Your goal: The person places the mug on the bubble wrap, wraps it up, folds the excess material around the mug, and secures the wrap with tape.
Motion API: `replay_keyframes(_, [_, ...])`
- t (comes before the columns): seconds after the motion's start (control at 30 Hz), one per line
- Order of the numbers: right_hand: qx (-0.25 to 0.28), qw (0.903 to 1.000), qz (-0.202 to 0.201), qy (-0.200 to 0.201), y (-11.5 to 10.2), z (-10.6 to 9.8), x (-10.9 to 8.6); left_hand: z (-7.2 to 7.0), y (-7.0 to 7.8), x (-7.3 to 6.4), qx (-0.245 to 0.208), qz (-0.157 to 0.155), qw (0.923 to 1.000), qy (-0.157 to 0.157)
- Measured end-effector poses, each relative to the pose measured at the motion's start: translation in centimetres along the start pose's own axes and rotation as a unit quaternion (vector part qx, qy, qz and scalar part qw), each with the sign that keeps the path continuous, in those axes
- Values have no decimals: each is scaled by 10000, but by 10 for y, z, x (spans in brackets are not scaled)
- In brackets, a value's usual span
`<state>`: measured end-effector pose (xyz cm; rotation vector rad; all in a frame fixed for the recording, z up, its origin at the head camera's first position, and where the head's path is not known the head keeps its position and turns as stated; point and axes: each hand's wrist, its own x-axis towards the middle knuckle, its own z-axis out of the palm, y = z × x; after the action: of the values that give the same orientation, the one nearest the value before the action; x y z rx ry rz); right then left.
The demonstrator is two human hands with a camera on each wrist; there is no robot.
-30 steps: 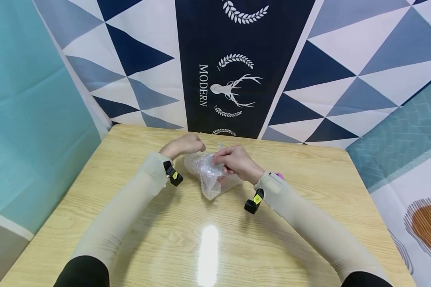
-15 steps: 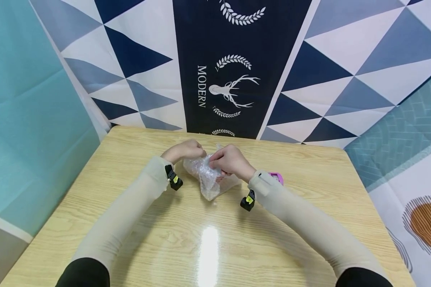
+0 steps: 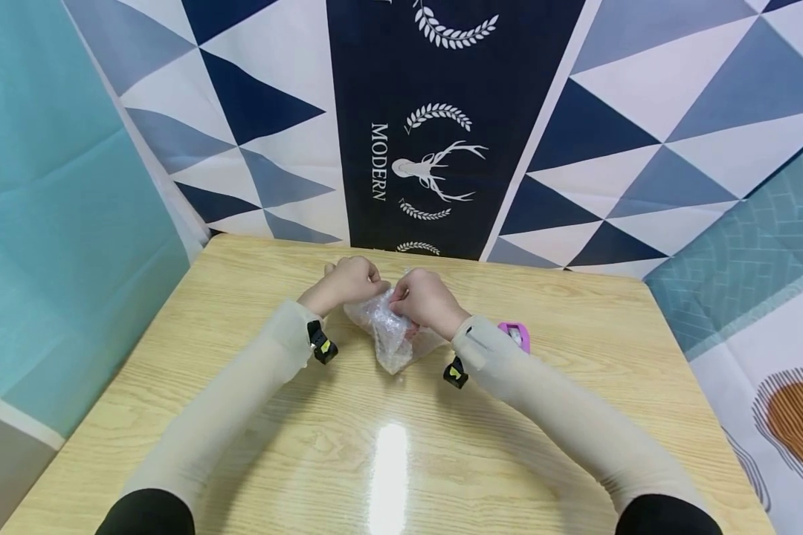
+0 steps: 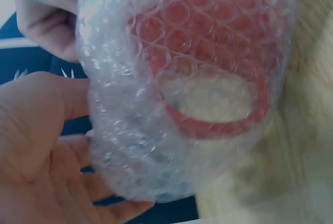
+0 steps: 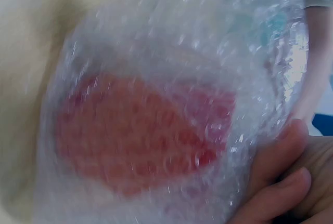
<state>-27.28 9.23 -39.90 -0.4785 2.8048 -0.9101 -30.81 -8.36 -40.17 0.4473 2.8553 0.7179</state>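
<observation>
At the far middle of the pale wood-grain table [image 3: 294, 453], the clear bubble-wrap pouch [image 3: 391, 338] lies between both hands, much as I saw it a second ago. The right hand [image 3: 430, 301] has shifted inward, nearer the left hand [image 3: 349, 284], exposing more of a magenta-rimmed object [image 3: 521, 334] beside the cream right sleeve [image 3: 555, 405]. Fingers of each hand, curled nearly together, pinch the pouch's far end. Inside, through the bubbles, I make out a flat red object [image 4: 213, 31] with an oval opening.

Both hands [image 3: 352, 282] [image 3: 430, 301] at clear crinkled plastic [image 3: 391, 338], pink object [image 3: 525, 338] beside right sleeve [image 3: 562, 401], wooden tabletop [image 3: 308, 461], triangle-patterned backdrop [image 3: 261, 104]
</observation>
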Motion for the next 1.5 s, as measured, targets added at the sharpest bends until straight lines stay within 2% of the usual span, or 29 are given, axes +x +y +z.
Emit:
replay_keyframes(0.17, [-434,9991,-15,7,-3,0,-1,-5,9,-8,535,514,9972,116])
replay_keyframes(0.3, [-610,9980,-107,-134,-5,-1,-2,-6,15,-12,767,724,9942,230])
replay_keyframes(0.43, [-1214,9914,-287,-394,-8,-6,-4,-6,21,-14,914,605,9937,221])
replay_keyframes(0.53, [-1375,9877,-197,-721,-10,-12,-7,-3,25,-13,1113,505,9924,122])
replay_keyframes(0.6, [-1115,9894,-58,-929,-8,-17,-8,1,28,-12,1215,447,9916,46])
replay_keyframes(0.7, [-540,9939,116,-960,-4,-25,-12,7,31,-9,1273,330,9913,-35])
replay_keyframes(0.8, [-211,9965,-35,-806,2,-31,-16,11,34,-6,1204,143,9925,-127])
replay_keyframes(0.97, [-55,9979,-381,-512,9,-34,-24,12,37,-4,1084,-95,9938,-216])
replay_keyframes(1.13, [111,9981,-532,-298,12,-32,-29,10,37,-5,884,-310,9951,-310])
replay_keyframes(1.23, [249,9979,-576,-157,15,-32,-34,9,33,-4,584,-334,9968,-427])
replay_keyframes(1.37, [484,9965,-677,106,21,-35,-41,7,24,-1,-58,-289,9970,-710])
replay_keyframes(1.5, [640,9946,-772,269,30,-38,-46,-2,20,0,-523,6,9964,-672])
